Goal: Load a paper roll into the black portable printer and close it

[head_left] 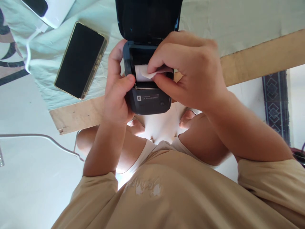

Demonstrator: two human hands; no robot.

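A small black label printer (pixel 150 101) is held in front of the body, over the near edge of the tabletop (pixel 250 60), with its lid (pixel 147 19) swung open towards twelve o'clock. The left hand (pixel 116 95) is wrapped around the printer's nine o'clock side, the thumb pressed on the front lip of the paper bay. The right hand (pixel 190 66) is closed in a fine pinch, and the loose paper end (pixel 149 75) of the roll is caught between thumb and fingertips. The printer is judged light, rigid and smooth-sided, so it is best gripped across its body rather than by the hinged lid. The paper is judged thin, limp and easily torn or creased, so it is best taken near its free edge with a gentle pull. A phone (pixel 79 60) lies at ten o'clock.
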